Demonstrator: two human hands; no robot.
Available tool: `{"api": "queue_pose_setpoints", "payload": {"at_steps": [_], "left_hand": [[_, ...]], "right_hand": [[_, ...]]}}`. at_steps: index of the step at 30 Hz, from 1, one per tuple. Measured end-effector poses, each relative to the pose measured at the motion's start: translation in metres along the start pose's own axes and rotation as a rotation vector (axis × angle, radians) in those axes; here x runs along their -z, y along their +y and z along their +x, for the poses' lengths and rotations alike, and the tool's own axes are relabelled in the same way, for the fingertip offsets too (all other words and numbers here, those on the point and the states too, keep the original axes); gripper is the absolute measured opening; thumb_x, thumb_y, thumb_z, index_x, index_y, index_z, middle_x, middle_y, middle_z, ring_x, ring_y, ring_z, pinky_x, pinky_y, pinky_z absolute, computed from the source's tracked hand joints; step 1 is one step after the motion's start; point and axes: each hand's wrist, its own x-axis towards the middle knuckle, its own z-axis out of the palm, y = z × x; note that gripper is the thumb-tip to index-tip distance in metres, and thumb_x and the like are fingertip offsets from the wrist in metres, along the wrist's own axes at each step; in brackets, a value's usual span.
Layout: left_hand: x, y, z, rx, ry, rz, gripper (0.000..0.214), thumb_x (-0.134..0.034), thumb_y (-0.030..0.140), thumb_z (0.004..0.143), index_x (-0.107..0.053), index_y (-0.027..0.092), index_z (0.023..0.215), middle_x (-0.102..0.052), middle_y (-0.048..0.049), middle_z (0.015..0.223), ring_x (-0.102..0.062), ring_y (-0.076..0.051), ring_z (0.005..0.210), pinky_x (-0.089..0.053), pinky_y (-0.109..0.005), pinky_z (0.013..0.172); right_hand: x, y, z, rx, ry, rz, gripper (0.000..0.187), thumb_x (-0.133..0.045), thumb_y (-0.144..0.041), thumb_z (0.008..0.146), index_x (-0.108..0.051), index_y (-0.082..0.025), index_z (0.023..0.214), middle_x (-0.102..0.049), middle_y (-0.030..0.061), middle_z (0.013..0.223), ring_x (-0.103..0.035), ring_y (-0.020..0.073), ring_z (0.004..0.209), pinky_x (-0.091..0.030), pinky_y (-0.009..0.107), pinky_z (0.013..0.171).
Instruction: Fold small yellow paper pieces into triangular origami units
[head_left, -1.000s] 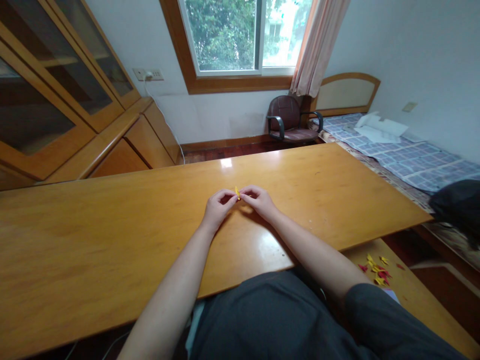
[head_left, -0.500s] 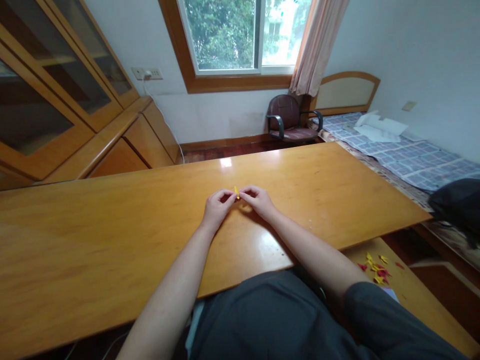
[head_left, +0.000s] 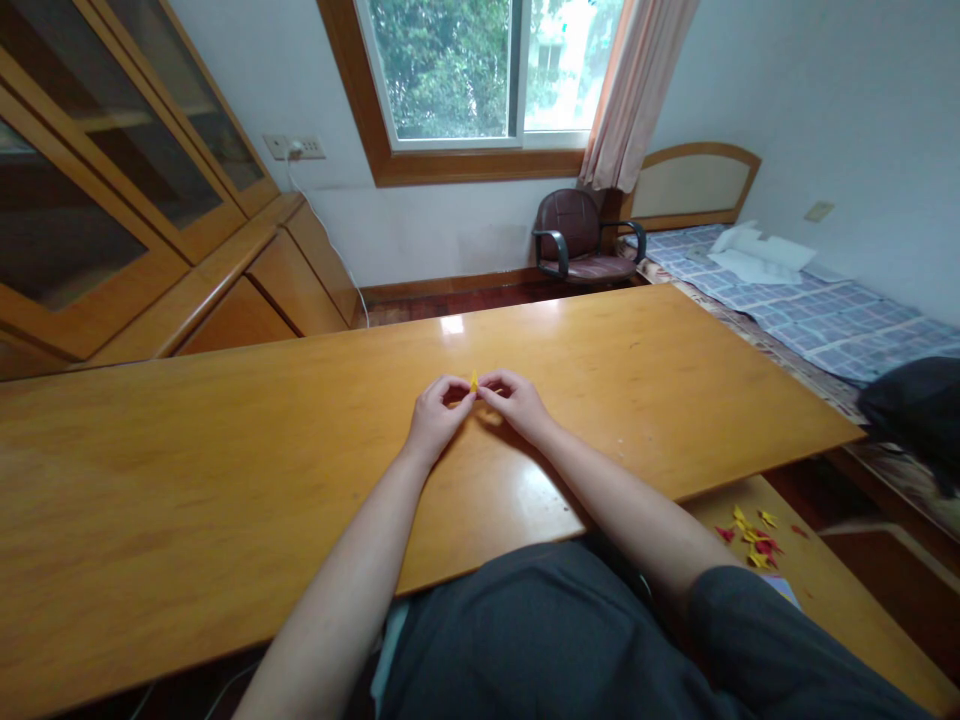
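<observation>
A small yellow folded paper piece (head_left: 474,381) is pinched between the fingertips of both my hands over the middle of a long wooden table (head_left: 225,470). My left hand (head_left: 435,415) grips it from the left with thumb and forefinger closed on it. My right hand (head_left: 516,400) grips it from the right in the same way. Both wrists rest on the tabletop.
A pile of several small red and yellow folded paper pieces (head_left: 754,542) lies on a lower wooden bench at the right. A dark bag (head_left: 911,405) sits on the bed at the right. A maroon chair (head_left: 577,240) stands under the window; wooden cabinets line the left wall.
The hands stay in the same spot; the fingertips have shifted slightly on the yellow piece, which shows a little less than before.
</observation>
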Motion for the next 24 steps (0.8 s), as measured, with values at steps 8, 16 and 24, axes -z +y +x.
{"api": "queue_pose_setpoints", "payload": {"at_steps": [8,16,24], "left_hand": [[0.0,0.002,0.0,-0.03,0.005,0.038,0.012,-0.067,0.026,0.079,-0.063,0.019,0.087,-0.067,-0.0034,0.087,-0.066,-0.016,0.08,-0.054,-0.031,0.079],[-0.003,0.002,0.0,0.03,0.029,-0.057,0.021,-0.069,0.03,0.077,-0.058,0.02,0.092,-0.066,-0.0028,0.09,-0.066,-0.016,0.081,-0.055,-0.03,0.079],[-0.008,-0.01,0.001,0.096,0.027,-0.161,0.023,-0.071,0.032,0.075,-0.059,0.02,0.091,-0.066,-0.0026,0.089,-0.065,-0.015,0.081,-0.054,-0.03,0.079]], "right_hand": [[0.003,-0.004,-0.002,0.13,-0.025,-0.161,0.019,-0.064,-0.038,0.084,-0.068,-0.02,0.087,-0.069,0.0046,0.092,-0.064,0.0157,0.084,-0.05,0.026,0.071],[0.003,-0.006,-0.001,0.111,0.006,-0.122,0.021,-0.063,-0.04,0.084,-0.068,-0.019,0.083,-0.069,0.004,0.086,-0.064,0.0159,0.08,-0.05,0.027,0.072],[0.001,-0.004,-0.002,0.112,0.048,-0.161,0.022,-0.063,-0.039,0.084,-0.067,-0.018,0.08,-0.067,0.0034,0.081,-0.063,0.0155,0.076,-0.048,0.027,0.069]]}}
